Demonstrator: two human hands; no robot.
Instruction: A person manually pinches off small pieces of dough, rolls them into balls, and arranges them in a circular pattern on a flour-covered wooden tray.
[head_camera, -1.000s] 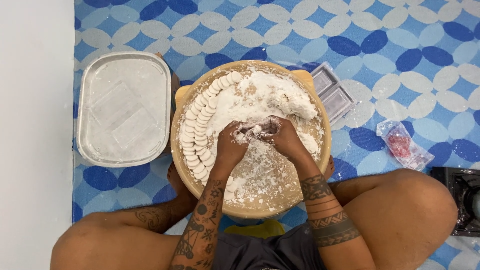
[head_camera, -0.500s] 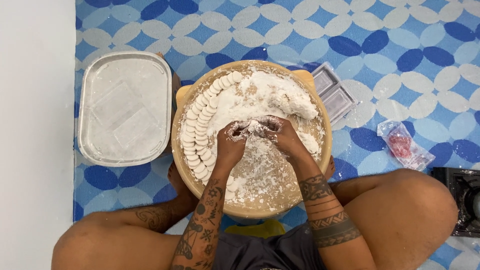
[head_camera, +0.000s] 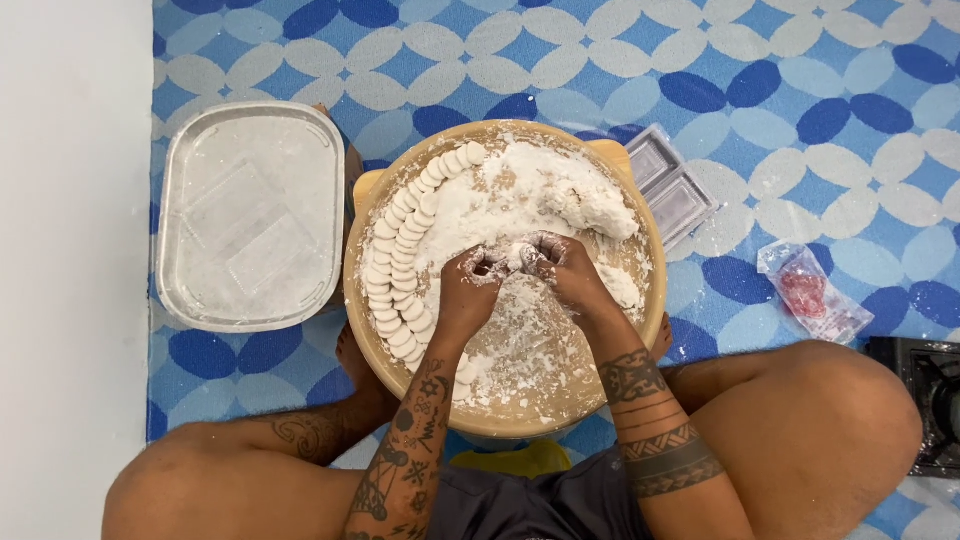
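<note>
A small piece of dough (head_camera: 519, 257) sits pinched between the fingertips of the left hand (head_camera: 468, 285) and the right hand (head_camera: 566, 268), both grips pressed onto it over the middle of the floured round wooden board (head_camera: 620, 345); the fingers and flour hide most of the piece, so its shape is hard to make out. On the board, a curved row of white dough discs (head_camera: 400, 255) lies to the left and a larger dough lump (head_camera: 590, 205) lies just beyond the hands. The board rests on a blue-and-white patterned floor mat (head_camera: 800, 110) beside a metal tray (head_camera: 250, 215), a clear plastic mould (head_camera: 668, 190) and a small plastic bag (head_camera: 810, 293), while a dark object at the right edge is cut off.
</note>
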